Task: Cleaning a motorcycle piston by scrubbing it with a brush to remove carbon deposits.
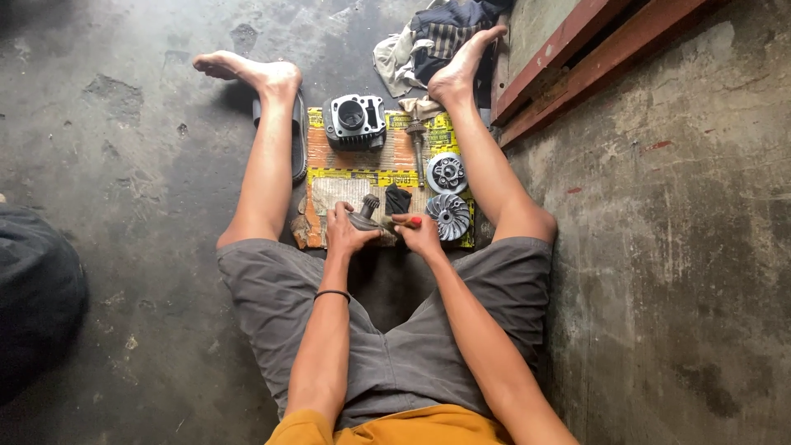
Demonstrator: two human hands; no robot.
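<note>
L hand [346, 233] gripped a small grey geared part [367, 216] on the cardboard mat [354, 177], btwn the legs. R hand [418, 233] was closed on a red-tipped tool [405, 222], touching it. Looked like mid-scraping; next needs a steady hold.

Stained grey concrete floor [140, 124], a rough concrete wall [684, 206] and red-painted wooden beams [601, 58] in daylight.

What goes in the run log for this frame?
left hand: grips metal part | right hand: holds red-tipped tool | cardboard under parts
</note>
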